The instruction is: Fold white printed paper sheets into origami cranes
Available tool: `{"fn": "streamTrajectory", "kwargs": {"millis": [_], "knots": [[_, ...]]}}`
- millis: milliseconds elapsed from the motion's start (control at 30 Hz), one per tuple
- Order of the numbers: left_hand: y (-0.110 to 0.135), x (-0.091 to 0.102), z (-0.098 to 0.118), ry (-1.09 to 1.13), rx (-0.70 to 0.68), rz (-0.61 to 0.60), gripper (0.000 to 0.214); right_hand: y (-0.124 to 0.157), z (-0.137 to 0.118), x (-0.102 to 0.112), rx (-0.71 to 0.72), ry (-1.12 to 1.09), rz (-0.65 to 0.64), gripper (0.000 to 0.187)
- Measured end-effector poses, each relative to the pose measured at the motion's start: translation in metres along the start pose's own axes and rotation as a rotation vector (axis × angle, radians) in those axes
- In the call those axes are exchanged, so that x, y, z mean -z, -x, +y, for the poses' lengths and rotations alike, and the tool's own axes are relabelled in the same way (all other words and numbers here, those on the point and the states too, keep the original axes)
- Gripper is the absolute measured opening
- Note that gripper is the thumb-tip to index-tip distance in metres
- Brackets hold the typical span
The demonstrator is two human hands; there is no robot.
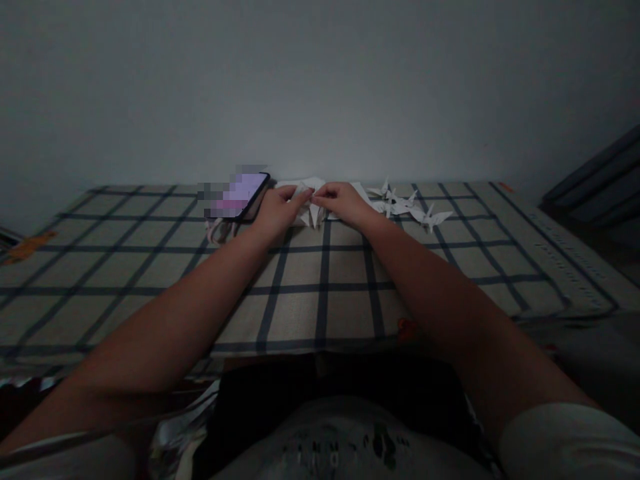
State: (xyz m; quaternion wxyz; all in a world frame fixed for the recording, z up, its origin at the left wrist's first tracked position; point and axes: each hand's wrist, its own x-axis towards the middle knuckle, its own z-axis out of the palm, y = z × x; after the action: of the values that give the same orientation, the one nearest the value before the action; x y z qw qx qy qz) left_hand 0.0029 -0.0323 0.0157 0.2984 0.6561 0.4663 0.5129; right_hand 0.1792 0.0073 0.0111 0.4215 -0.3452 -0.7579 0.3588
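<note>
Between my two hands is a partly folded piece of white paper [313, 215], with pointed flaps that hang toward me. My left hand [283, 208] pinches it from the left, thumb and fingers pressed together. From the right, my right hand [343, 199] pinches the same paper near its upper part. The fingertips of both hands almost meet. More white paper [295, 183] lies flat behind and under the hands. Just right of my right hand, several folded paper cranes [429, 217] sit in a loose cluster on the cloth.
A phone [243, 193] with a lit screen leans at a tilt left of my left hand, a pale cable [220, 230] beside it. The checked tablecloth [300, 313] covers the table up to the grey wall [320, 87]. Dark folded fabric [600, 173] is at the far right.
</note>
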Motion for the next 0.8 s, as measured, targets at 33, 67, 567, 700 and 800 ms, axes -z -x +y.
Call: {"fn": "streamTrajectory", "kwargs": {"millis": [33, 67, 567, 700, 800], "knots": [[0.000, 0.000, 0.000, -0.017, -0.018, 0.000, 0.039, 0.000, 0.000, -0.001, 0.000, -0.006, -0.003, 0.017], [-0.001, 0.001, -0.001, -0.031, -0.033, 0.000, 0.039, 0.000, 0.001, -0.001, -0.003, -0.010, -0.004, 0.018], [-0.002, -0.003, -0.005, 0.141, 0.046, 0.097, 0.042, 0.005, -0.012, -0.003, -0.057, -0.059, -0.059, 0.019], [-0.003, -0.004, -0.006, 0.234, 0.086, 0.099, 0.042, 0.006, -0.014, -0.002, -0.050, -0.038, -0.074, 0.020], [-0.004, -0.003, -0.006, 0.220, 0.115, 0.107, 0.042, 0.006, -0.012, -0.001, -0.028, 0.007, -0.084, 0.025]]}}
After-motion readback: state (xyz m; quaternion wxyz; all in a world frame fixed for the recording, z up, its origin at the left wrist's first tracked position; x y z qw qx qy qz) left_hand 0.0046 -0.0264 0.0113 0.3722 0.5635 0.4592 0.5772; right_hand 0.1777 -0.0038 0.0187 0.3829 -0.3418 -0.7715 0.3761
